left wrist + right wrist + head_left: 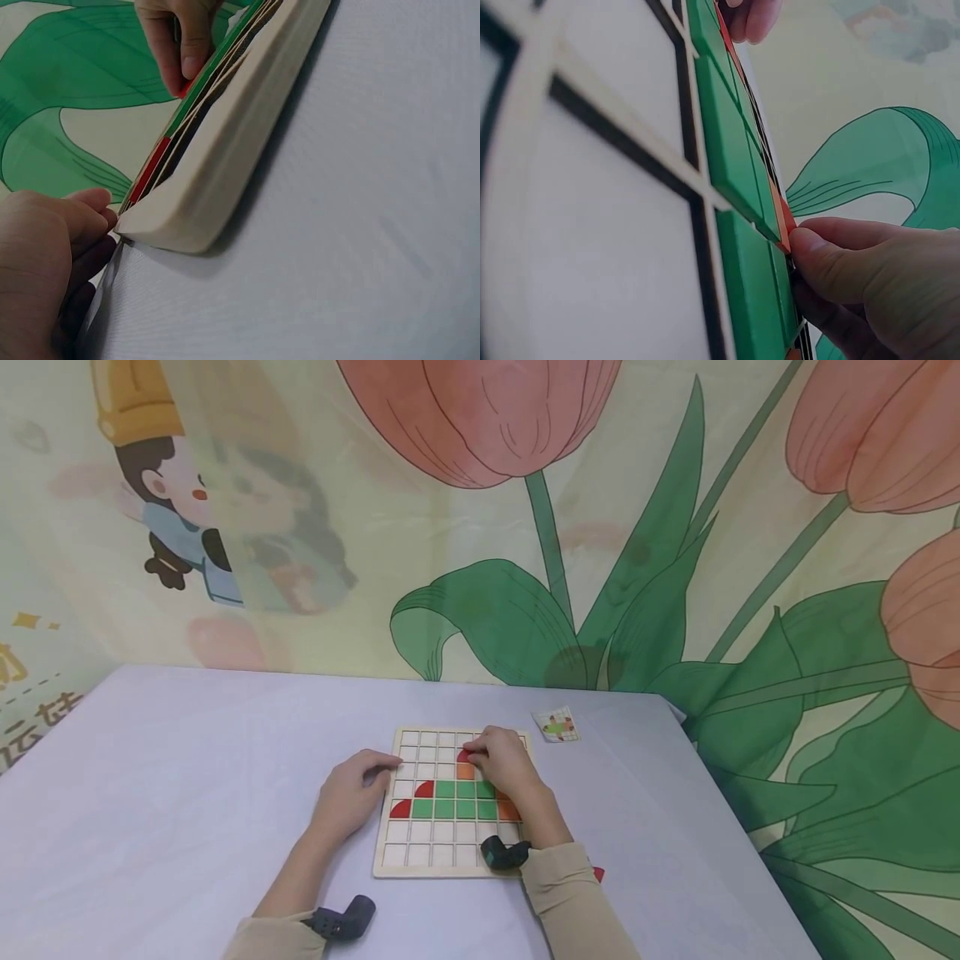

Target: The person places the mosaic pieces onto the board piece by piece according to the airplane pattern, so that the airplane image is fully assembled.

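Note:
A wooden grid board [420, 872] lies on the table, several green squares [444, 809] filling part of two rows. Red quarter-round pieces [401, 809] sit at the left ends of those rows. Above them is an orange square [466, 771]. My right hand [510, 768] pinches a red quarter-round piece [462, 757] at the cell just beyond that orange square; its fingertips partly cover the piece. At the board's left edge, my left hand [352, 793] touches the frame with relaxed fingers. The left wrist view shows those fingers [94, 214] by the board's corner.
A small printed card [557, 725] with a coloured pattern lies beyond the board's right corner. Part of a red piece [598, 874] shows beside the right sleeve, which hides what is under it. A tulip-printed backdrop [480, 527] hangs behind the white-covered table [187, 793].

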A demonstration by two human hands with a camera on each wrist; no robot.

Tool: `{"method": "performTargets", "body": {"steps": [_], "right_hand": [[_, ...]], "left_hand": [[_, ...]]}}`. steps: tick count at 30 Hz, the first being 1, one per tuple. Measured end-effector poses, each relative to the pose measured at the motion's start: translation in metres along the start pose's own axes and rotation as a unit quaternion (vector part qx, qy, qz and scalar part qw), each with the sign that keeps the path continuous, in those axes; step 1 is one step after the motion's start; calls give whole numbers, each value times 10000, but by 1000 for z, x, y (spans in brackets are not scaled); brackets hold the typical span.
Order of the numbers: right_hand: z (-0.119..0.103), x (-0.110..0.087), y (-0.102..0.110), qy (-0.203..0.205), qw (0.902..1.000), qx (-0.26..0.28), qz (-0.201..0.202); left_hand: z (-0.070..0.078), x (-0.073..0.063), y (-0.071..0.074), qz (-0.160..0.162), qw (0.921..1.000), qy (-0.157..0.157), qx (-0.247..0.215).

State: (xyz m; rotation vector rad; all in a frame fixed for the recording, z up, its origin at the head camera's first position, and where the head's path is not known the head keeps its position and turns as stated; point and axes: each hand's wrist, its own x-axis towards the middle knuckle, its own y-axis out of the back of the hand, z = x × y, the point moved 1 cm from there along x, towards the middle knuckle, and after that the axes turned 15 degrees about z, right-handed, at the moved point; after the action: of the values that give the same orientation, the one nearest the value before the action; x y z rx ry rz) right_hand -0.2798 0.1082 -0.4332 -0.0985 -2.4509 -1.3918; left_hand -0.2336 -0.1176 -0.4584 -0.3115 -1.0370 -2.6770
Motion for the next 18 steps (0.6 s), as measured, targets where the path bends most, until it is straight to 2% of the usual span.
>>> {"method": "performTargets", "body": {"steps": [6, 11, 15, 18], "right_hand": [[-1, -4, 1, 240, 9989, -360, 170], [-3, -4, 4, 408, 9968, -685, -22], [-4, 0, 15, 669, 9957, -591, -247], [0, -1, 29, 670, 9964, -420, -294]], "left_hand": [[1, -3, -2, -78, 9999, 12, -70], [0, -2, -2, -129, 9999, 39, 5], [0, 2, 2, -62, 10000, -4, 27], [0, 3, 2, -133, 9999, -4, 32]]}}
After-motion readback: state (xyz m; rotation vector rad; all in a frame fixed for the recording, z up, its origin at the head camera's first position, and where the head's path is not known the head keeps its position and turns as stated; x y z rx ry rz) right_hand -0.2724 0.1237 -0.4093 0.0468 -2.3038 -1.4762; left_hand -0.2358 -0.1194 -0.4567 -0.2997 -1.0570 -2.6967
